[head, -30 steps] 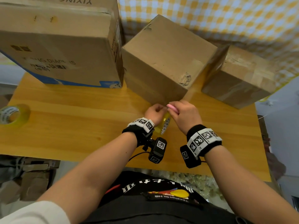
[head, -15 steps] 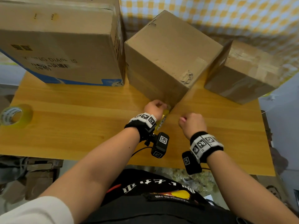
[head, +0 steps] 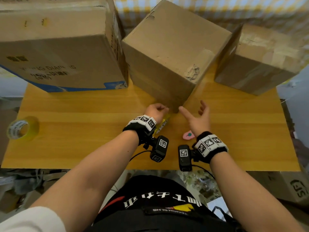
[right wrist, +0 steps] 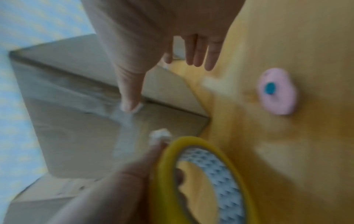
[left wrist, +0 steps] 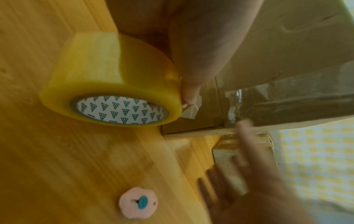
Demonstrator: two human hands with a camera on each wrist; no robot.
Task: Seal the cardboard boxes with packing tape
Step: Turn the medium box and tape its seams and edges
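left hand (head: pixel 156 111) gripped tape roll (left wrist: pixel 113 84) at middle box (head: pixel 168 54) near corner | right hand (head: pixel 197 118) spread wide, empty, thumb by the taped corner | risk: loose tape end could re-stick to roll

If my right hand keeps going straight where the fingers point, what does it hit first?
Probably the middle box: the right hand is open, thumb nearly at its near bottom corner. Depth is unclear.
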